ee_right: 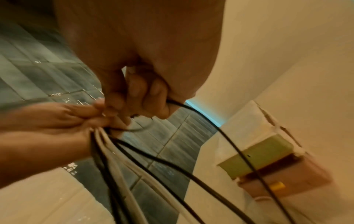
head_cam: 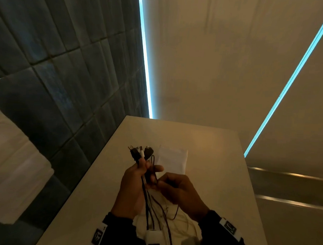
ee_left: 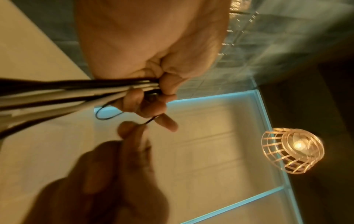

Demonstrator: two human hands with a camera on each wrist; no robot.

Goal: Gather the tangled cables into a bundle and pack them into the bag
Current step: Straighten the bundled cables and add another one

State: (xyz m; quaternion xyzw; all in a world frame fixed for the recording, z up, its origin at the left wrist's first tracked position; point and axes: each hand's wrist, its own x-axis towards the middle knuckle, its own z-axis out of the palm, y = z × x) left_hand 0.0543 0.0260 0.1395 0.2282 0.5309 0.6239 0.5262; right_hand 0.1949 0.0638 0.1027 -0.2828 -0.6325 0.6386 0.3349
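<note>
Head view: the left hand [head_cam: 134, 184] clutches the cables [head_cam: 139, 156] upright. The right hand [head_cam: 180, 191] pinches one thin black cable [ee_right: 220, 131]

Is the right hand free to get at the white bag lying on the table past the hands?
Probably not yet: the right hand pinches a thin dark cable, so its grip is taken. The white bag itself lies uncovered on the table.

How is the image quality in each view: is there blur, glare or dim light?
Head view: dim warm light, cyan light strips glaring. Left wrist view: right hand dark, blurred; lamp flares. Right wrist view: left hand and cables motion-blurred.
</note>
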